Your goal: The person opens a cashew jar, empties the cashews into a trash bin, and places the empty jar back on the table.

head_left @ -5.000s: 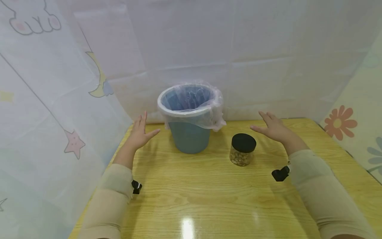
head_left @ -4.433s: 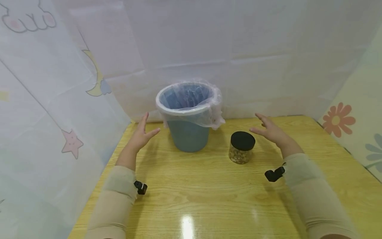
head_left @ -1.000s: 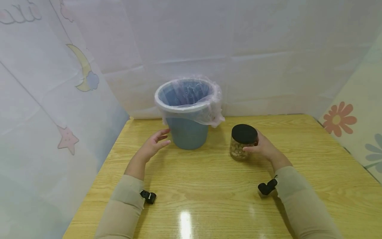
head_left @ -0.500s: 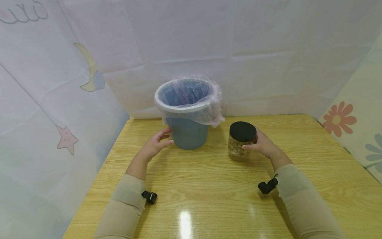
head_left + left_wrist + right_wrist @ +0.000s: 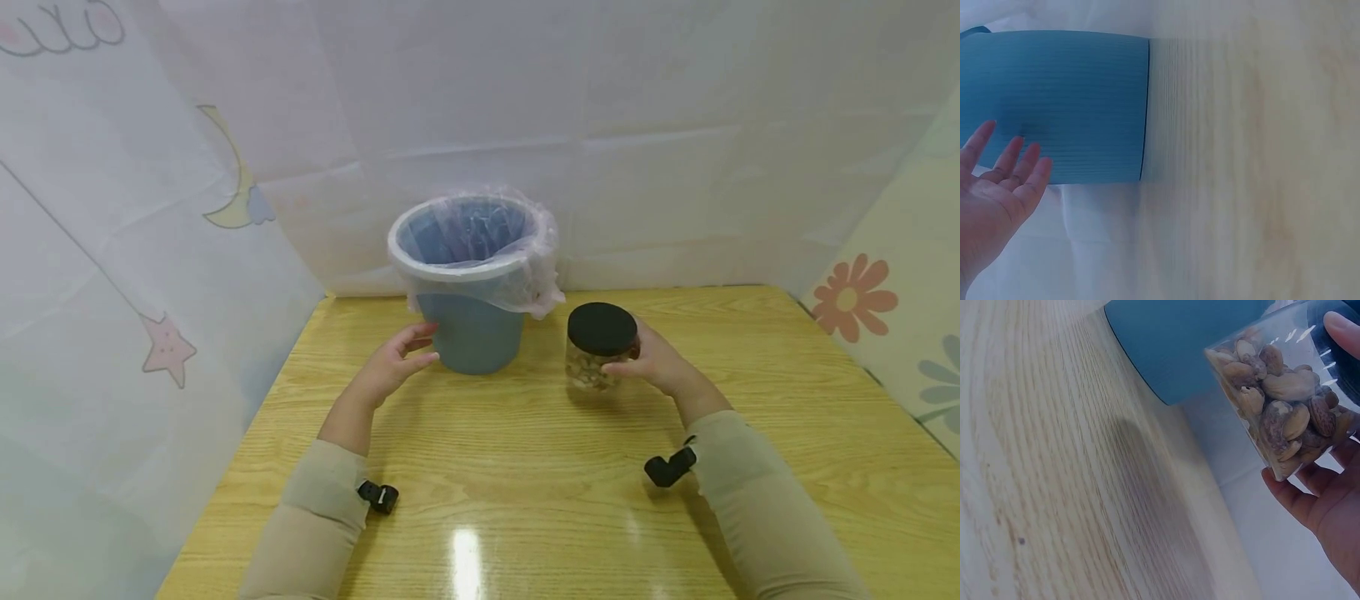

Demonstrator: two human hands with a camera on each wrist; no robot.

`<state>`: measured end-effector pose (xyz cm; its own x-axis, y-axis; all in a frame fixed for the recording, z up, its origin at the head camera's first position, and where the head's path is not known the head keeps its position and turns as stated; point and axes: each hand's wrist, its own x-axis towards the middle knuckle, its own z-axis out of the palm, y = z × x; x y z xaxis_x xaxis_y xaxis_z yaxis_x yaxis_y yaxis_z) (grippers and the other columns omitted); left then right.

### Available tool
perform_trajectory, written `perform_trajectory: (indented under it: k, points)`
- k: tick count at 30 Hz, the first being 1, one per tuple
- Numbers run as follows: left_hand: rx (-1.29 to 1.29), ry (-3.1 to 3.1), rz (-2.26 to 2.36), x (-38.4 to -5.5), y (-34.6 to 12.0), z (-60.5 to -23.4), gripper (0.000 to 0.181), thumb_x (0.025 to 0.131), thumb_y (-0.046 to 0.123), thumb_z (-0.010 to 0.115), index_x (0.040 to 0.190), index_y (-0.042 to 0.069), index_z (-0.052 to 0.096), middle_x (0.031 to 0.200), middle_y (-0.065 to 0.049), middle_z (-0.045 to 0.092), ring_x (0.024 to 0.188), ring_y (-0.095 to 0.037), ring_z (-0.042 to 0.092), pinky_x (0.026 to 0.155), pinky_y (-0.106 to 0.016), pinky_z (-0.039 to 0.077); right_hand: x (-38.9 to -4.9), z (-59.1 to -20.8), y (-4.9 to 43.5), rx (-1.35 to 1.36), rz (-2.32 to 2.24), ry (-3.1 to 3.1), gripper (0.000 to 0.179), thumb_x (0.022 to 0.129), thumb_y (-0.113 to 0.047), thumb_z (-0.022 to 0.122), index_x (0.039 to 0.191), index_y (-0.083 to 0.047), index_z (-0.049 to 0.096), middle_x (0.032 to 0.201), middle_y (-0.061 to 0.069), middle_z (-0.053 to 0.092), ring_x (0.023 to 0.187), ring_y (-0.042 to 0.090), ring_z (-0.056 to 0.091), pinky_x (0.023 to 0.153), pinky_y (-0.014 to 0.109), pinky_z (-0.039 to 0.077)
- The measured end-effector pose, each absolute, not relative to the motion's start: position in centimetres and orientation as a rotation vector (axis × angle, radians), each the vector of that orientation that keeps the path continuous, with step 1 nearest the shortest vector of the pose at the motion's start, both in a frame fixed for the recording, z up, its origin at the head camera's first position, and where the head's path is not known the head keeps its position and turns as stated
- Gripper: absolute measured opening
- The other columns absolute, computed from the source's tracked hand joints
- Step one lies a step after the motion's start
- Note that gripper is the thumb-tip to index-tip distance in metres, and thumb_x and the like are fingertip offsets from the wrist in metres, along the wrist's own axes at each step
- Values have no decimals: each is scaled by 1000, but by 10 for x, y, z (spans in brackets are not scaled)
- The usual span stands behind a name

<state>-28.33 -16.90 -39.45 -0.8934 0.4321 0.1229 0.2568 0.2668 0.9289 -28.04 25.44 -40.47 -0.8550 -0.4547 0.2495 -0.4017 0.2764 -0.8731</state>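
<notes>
My right hand [image 5: 663, 362] grips a clear jar [image 5: 587, 369] with a black lid [image 5: 602, 328], thumb on the near side and fingers behind. In the right wrist view the jar [image 5: 1285, 403] hangs above the table, its shadow below, with cashew nuts in their skins [image 5: 1288, 422] inside. A blue trash bin [image 5: 480, 333] with a white rim stands upright left of the jar. My left hand [image 5: 392, 367] is at the bin's left side with nothing in it. In the left wrist view its fingers [image 5: 1025, 169] are spread and loosely bent, overlapping the bin's wall.
A thin translucent bag [image 5: 525, 279] lines the bin and hangs over its rim, bunched at the right. The wood-grain table [image 5: 510, 467] ends at a printed cloth backdrop [image 5: 645, 192] behind and at the sides. A small camera [image 5: 670, 468] is strapped to each wrist.
Since the first frame, my right hand has closed round the jar, raised it and shifted it left toward the bin. My left hand has moved right, nearer the bin, and its fingers have bent.
</notes>
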Motion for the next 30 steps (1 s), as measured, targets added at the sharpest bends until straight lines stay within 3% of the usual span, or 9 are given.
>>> perform_trajectory:
  k: [9, 14, 20, 30]
  points:
    - [680, 2297, 1728, -277, -163, -390, 57, 90, 17, 60, 139, 4, 35, 144, -13, 31, 131, -36, 28, 102, -53, 29, -281, -400, 247, -921, -1682, 2412, 78, 77, 4, 68, 141, -5, 26, 132, 3, 39, 110, 10, 48, 87, 23, 42]
    - [718, 2284, 1693, -267, -154, -377, 57, 90, 12, 58, 139, -2, 32, 144, -18, 29, 130, -40, 27, 100, -51, 33, -280, -397, 243, -939, -1670, 2408, 79, 77, 3, 68, 141, -5, 24, 131, 4, 40, 110, 9, 48, 86, 22, 42]
    - [761, 2309, 1651, -273, -146, -382, 59, 88, 22, 62, 139, 5, 36, 143, -11, 34, 128, -32, 33, 98, -47, 37, -280, -395, 239, -995, -1653, 2408, 78, 77, 4, 68, 141, -5, 26, 132, 6, 39, 111, 9, 48, 88, 23, 42]
    - [840, 2197, 1643, -270, -124, -374, 56, 89, 15, 60, 140, 11, 35, 144, -9, 32, 130, -29, 32, 99, -47, 36, -279, -395, 230, -1052, -1685, 2336, 75, 75, 7, 68, 138, -1, 28, 128, -1, 43, 106, 12, 50, 84, 25, 45]
